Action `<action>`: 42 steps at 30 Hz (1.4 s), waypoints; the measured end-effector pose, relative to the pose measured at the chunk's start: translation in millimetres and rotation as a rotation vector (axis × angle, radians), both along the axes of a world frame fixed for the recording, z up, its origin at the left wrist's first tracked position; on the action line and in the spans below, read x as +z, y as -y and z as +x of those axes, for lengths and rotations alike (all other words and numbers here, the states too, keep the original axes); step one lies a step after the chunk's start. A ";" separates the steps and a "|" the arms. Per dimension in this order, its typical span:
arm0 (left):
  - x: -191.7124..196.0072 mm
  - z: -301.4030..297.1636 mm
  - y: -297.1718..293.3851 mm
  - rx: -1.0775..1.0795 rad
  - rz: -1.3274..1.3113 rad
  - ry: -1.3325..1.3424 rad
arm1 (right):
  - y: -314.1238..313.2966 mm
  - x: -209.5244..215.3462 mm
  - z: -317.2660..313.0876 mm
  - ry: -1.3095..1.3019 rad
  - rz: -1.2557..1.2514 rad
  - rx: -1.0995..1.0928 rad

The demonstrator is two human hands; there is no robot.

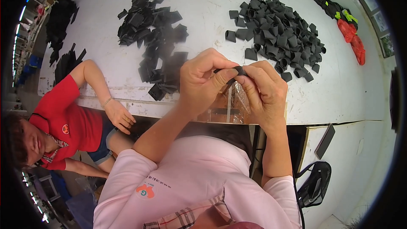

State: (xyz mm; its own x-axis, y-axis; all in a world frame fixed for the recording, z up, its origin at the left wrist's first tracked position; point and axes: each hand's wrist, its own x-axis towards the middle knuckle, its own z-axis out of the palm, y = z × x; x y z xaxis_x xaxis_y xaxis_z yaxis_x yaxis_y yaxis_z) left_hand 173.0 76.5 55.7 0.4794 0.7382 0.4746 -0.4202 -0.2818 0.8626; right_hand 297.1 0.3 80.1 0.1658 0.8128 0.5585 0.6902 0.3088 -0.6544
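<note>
Head view, two hands working above the near edge of a white table point(207, 21). The left hand point(201, 80) and the right hand point(268, 91) are both grasping one small black piece point(241, 71), each pinching it between thumb and forefinger. The piece is sitting directly between the two grips, so neither hand is standing nearer to it. Its long axis is seemingly running crosswise, from the left grip toward the right, though the digits are hiding much of its outline and its full shape cannot be told. Farther out on the tabletop, a heap of flat black pieces point(135, 22) is lying beyond and to the left of the left hand; a heap of looped black pieces point(282, 29) is spreading beyond the right hand, the nearer one to it.
</note>
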 end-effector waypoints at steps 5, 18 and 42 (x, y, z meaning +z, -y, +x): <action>0.5 -0.5 -2.0 -0.005 0.021 -0.025 | -0.4 -3.4 -3.6 -0.015 0.031 -0.040; 2.0 1.8 -6.8 -0.161 -0.112 -0.014 | 0.1 -10.2 -3.4 -0.066 0.063 -0.075; -13.0 -90.7 47.8 0.498 -0.359 0.102 | -17.1 -32.8 -108.5 0.538 0.401 0.033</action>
